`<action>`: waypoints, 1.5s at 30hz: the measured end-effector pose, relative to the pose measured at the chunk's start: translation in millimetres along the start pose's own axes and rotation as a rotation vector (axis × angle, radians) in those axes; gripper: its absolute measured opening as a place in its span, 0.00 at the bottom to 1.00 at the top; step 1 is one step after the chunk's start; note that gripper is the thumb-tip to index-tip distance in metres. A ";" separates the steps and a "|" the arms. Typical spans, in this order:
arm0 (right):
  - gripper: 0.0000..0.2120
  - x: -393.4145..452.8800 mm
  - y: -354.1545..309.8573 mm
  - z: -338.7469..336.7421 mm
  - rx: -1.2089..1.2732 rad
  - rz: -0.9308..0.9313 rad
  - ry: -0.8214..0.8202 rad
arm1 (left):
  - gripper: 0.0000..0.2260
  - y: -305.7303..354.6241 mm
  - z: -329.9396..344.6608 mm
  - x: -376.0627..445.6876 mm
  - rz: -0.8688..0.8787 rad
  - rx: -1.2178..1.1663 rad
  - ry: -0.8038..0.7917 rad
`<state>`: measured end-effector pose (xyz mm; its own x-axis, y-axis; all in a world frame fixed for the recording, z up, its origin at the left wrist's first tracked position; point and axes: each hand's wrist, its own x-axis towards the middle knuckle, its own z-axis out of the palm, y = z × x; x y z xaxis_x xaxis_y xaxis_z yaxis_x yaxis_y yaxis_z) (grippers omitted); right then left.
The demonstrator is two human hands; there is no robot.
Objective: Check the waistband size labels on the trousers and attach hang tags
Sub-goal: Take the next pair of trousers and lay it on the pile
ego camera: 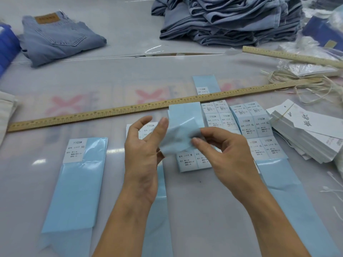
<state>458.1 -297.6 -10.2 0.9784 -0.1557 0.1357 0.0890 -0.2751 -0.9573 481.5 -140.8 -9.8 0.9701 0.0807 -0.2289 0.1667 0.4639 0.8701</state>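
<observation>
A curled strip of pale blue label backing [182, 130] is held between both sets of fingers, above the bench [167, 71]. It is pinched at its lower right edge by the right hand [224, 151], thumb against forefinger, while the left hand [143, 145] grips its left edge, thumb tip raised beside the strip and the other fingers curled behind. The strip's long axis runs away from the fingers, up and slightly right, its far end reaching toward the long wooden ruler [148, 106].

Directly beneath and just beyond the right fingers lie sheets of printed size labels [219, 119], marked M, L and XL, overlapping one another. A sheet marked XS [76, 151] lies well to the left of the left fingers. The stack of white hang tags [304, 134] sits to the right, nearer the right hand, with loose string [297, 84] beyond it.

The trousers are far beyond the fingers: a folded pair [57, 38] at far left and a tall pile [228, 19] at far right. The ruler lies across the way between the hands and both.
</observation>
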 end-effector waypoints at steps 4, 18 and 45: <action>0.09 -1.4 0.5 -5.6 -0.130 0.061 -0.096 | 0.22 2.8 -8.3 1.9 0.078 -0.011 0.064; 0.08 -0.3 0.7 0.2 -0.207 -0.094 -0.068 | 0.24 17.0 -11.4 -4.8 0.722 1.019 0.305; 0.01 -1.1 3.2 4.3 -0.199 -0.153 -0.025 | 0.08 -1.4 -10.4 -2.8 0.302 0.825 -0.278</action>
<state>458.1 -294.3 -14.5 0.9609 -0.0754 0.2665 0.2002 -0.4757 -0.8565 476.8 -132.5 -15.0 0.9825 -0.1684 0.0791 -0.1314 -0.3272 0.9358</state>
